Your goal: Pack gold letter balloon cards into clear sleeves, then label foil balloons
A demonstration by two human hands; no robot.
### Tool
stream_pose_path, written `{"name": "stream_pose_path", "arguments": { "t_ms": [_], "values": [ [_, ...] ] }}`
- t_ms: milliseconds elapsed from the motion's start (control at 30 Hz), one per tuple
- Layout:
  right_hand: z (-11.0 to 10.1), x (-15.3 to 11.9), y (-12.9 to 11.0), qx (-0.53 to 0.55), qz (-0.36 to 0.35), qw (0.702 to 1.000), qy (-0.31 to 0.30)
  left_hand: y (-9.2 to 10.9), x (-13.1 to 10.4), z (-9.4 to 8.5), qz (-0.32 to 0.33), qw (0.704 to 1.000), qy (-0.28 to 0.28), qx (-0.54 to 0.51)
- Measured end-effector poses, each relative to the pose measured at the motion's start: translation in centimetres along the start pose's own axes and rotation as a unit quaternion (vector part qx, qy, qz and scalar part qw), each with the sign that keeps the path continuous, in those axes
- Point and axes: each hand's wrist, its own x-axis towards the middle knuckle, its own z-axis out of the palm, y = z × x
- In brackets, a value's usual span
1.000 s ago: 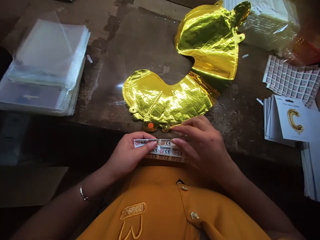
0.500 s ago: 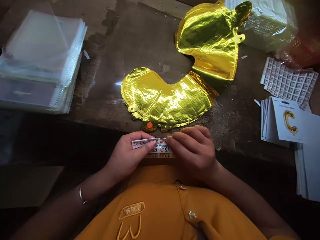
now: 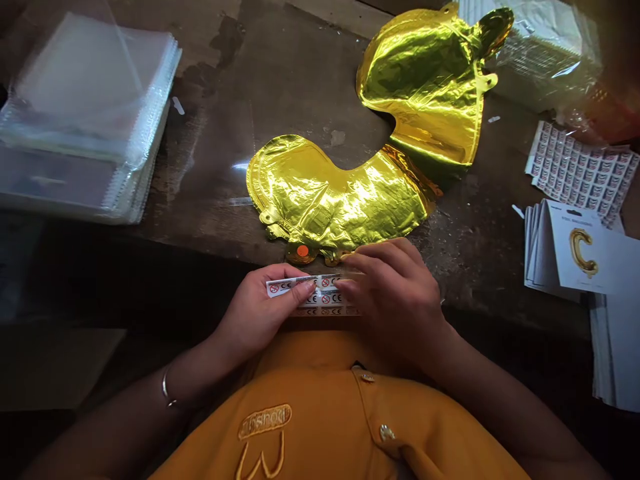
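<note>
My left hand (image 3: 265, 303) pinches a sheet of white stickers (image 3: 327, 298) between thumb and fingers. The stickers carry CE marks and small red symbols in rows. At the sheet's right end is my right hand (image 3: 400, 283), its fingers curled and blurred by motion. Whether anything is between those fingertips is unclear. Just beyond both hands, a flat gold foil balloon (image 3: 335, 193) in a curved shape lies on the dark table. A round orange sticker (image 3: 303, 251) sits on its near tab.
At the left lies a stack of clear plastic sleeves (image 3: 90, 107). White cards with a gold C picture (image 3: 580, 250) stand at the right, below more sticker sheets (image 3: 580, 167). A plastic-wrapped pack (image 3: 540, 53) is at the back right. The table's near edge runs beyond my hands.
My right hand has shifted slightly up and right, and its fingertips have lifted from the sheet's top edge. My left hand keeps its grip. The whole view has shifted slightly.
</note>
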Motion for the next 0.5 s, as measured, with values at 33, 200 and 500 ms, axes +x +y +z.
{"name": "stream_pose_path", "arguments": {
  "t_ms": [33, 200, 500],
  "values": [
    [0.0, 0.0, -0.1, -0.003, 0.012, 1.0, -0.016, 0.0, 0.0, 0.0, 0.001, 1.0, 0.002, -0.004],
    [0.3, -0.6, -0.2, -0.063, -0.023, 0.998, -0.013, -0.4, 0.1, 0.0, 0.009, 1.0, 0.018, -0.013],
    [0.5, -1.1, 0.0, -0.046, -0.08, 0.995, 0.035, -0.5, 0.1, 0.0, 0.007, 1.0, 0.019, -0.021]
  ]
}}
